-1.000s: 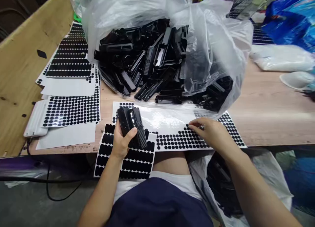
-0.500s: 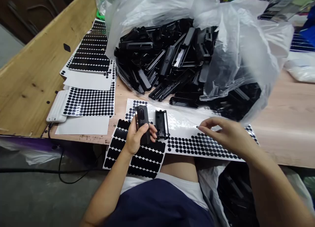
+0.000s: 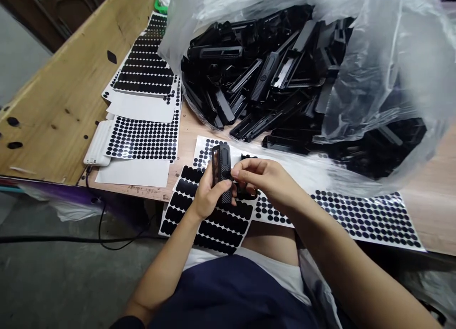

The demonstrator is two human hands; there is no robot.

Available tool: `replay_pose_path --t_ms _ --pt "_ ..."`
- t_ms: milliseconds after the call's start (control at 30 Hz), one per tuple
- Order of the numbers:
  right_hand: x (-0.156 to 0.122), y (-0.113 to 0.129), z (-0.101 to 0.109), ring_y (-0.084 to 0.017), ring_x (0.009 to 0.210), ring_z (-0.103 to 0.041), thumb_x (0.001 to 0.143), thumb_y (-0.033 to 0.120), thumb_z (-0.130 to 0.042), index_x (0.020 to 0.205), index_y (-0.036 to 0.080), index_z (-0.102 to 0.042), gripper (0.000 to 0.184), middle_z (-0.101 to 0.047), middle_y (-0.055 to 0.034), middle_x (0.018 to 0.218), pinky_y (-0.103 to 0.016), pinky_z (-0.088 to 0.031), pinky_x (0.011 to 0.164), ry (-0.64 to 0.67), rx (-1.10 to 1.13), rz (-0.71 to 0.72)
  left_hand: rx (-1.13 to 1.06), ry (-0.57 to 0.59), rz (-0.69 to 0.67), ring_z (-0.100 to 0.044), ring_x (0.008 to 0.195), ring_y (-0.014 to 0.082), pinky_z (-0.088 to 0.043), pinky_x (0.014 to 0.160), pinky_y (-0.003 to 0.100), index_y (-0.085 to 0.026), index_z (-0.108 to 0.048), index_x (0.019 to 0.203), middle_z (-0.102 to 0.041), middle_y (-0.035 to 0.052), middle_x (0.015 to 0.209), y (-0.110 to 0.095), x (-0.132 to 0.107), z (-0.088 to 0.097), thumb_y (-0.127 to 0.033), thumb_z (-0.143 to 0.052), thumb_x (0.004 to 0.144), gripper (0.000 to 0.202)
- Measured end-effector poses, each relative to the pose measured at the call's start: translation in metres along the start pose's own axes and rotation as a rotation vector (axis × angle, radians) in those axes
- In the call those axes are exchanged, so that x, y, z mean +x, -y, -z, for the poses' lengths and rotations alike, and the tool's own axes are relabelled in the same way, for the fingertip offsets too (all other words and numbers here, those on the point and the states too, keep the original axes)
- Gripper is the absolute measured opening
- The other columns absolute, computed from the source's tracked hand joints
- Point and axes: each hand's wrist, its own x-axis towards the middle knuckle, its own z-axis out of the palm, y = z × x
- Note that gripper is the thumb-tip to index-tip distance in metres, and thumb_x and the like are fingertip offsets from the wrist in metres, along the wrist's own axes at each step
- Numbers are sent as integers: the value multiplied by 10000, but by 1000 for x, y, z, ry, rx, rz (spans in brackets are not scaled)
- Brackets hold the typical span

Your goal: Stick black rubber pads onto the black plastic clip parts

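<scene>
My left hand (image 3: 206, 196) grips a black plastic part (image 3: 221, 169) upright over a sheet of black oval stickers (image 3: 213, 224) at the table's front edge. My right hand (image 3: 269, 181) has come up against that part, its thumb and fingers pinched at the part's right side; what they pinch is too small to see. A second black part (image 3: 247, 192) lies mostly hidden under my right hand. A sheet of small round black stickers (image 3: 356, 215) stretches off to the right.
A big clear plastic bag (image 3: 384, 72) full of black plastic parts (image 3: 270, 82) fills the table's back. More sticker sheets (image 3: 144, 139) and white backing sheets lie at the left, beside a white power bank (image 3: 97, 149). A wooden board (image 3: 53, 101) slopes along the left.
My right hand left the round-sticker sheet and moved left to the part in my left hand. One of the two parts I held was set down on the sheet.
</scene>
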Motion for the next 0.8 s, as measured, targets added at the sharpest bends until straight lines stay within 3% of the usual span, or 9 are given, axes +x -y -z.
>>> replay_pose_path --t_ms 433,800 --pt "2 3 -9 -94 499 -532 644 488 -917 753 167 -723 391 -644 14 646 -257 -422 518 -67 -92 75 -9 9 18 -601 564 137 -516 434 223 -215 -370 1542 -634 -13 783 4 3 1 -440 -746 844 824" --pt "-6 14 -20 -140 501 -574 691 552 -848 709 205 -677 387 -676 -10 639 -283 -469 506 -139 -283 144 82 -59 -12 -617 588 155 -537 537 266 -227 -488 1504 -664 4 805 -3 0 -1 -395 -729 848 719"
